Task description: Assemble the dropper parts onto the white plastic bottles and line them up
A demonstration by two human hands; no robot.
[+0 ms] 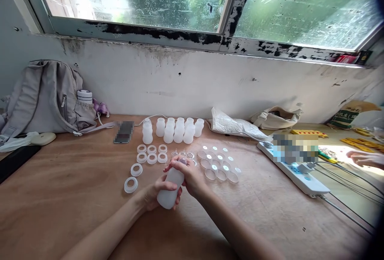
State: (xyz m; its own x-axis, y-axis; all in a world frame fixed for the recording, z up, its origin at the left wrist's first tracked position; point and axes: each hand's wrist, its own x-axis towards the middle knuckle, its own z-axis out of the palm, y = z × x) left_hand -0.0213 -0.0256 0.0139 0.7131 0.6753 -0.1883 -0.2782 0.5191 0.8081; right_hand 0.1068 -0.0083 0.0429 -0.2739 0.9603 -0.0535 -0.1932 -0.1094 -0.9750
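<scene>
A white translucent plastic bottle (169,188) lies tilted over the wooden table, its top pointing away from me. My left hand (156,194) is wrapped round its lower body. My right hand (187,174) is closed over its top end, fingers curled around the neck; what sits under them is hidden. Just beyond the hands lie several white collar rings (151,158), a few small clear teats (190,155) and several clear round caps (220,163). Further back stands a cluster of several more white bottles (174,130).
A grey backpack (45,96) leans at the back left beside a phone (124,132). A plastic bag (235,126), a cloth pouch (274,118) and a white power strip (295,172) with cables sit at the right. Another person's hand (364,159) rests at the far right.
</scene>
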